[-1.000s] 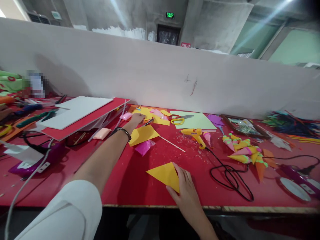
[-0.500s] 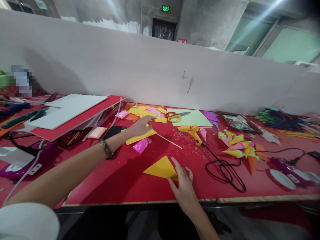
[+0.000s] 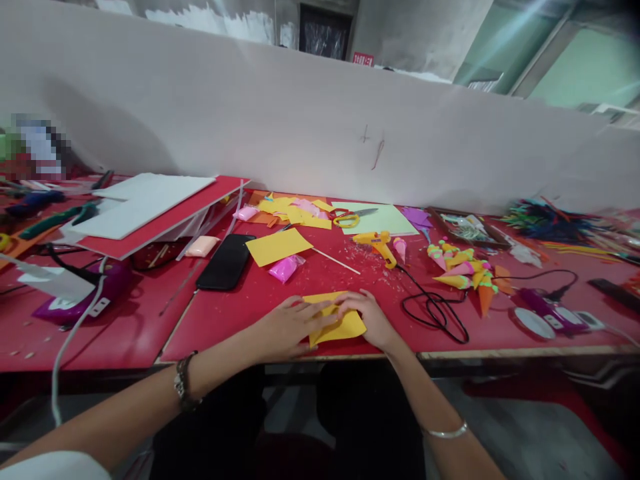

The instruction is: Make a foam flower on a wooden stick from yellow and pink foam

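Note:
A piece of yellow paper (image 3: 345,328) is between my two hands at the table's front edge, partly covered by fingers. My left hand (image 3: 285,328) comes from the left, its fingers laid over the paper's left part and gripping it. On the other side my right hand (image 3: 374,320) holds the paper's right edge with bent fingers. Beyond them lies a flat yellow sheet (image 3: 278,247) with a thin stick (image 3: 336,260) at its right corner. A pink packet (image 3: 286,269) touches the sheet's near edge.
A black phone (image 3: 226,262) lies left of the sheet. Farther right are a yellow glue gun (image 3: 376,246) with a looped black cord (image 3: 435,313), scissors (image 3: 350,218), and several small paper cones (image 3: 463,268). White boards (image 3: 145,207) are stacked at left; a grey partition (image 3: 280,127) closes the back.
My left hand has come back from the far yellow sheet to the near paper. My right hand now grips that paper, which has turned from its pointed, folded look. The view has shifted downward.

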Available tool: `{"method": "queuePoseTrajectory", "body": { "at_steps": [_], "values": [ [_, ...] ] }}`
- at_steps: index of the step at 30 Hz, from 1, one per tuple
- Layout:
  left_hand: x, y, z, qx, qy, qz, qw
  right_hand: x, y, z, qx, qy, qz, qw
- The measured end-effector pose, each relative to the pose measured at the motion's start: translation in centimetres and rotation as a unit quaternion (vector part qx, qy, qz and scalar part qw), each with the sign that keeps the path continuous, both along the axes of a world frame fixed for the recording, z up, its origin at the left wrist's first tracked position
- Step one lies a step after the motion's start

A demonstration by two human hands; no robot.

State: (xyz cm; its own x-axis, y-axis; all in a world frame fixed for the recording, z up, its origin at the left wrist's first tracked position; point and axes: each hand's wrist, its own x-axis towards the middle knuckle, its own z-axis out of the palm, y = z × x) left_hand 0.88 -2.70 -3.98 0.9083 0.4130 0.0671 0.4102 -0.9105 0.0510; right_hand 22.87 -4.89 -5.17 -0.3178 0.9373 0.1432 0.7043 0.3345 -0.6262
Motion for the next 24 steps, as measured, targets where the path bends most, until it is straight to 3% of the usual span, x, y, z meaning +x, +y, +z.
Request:
{"method": "queuePoseTrajectory", "body": {
  "at_steps": [5, 11, 17, 24],
  "values": [
    [1.5, -1.4, -1.2, 0.102, 0.031, 0.024, 0.994, 0.5, -1.7, 0.1, 0.082, -0.116, -0.004, 0.990],
    [3.0, -3.2, -0.9, 0.121, 0.041, 0.023, 0.992, 0.5, -4.5, -0.1, 0.140, -0.169, -0.008, 0.976],
    [2.6, -3.3, -0.8, 0.070, 0.009, 0.056, 0.996, 1.8, -4.3, -1.2, 0.127, -0.106, -0.004, 0.986],
    [1.8, -2.3, -0.8, -0.037, -0.058, 0.151, 0.986, 1.2, -2.7, -0.6, 0.066, -0.021, -0.017, 0.997]
  ]
}}
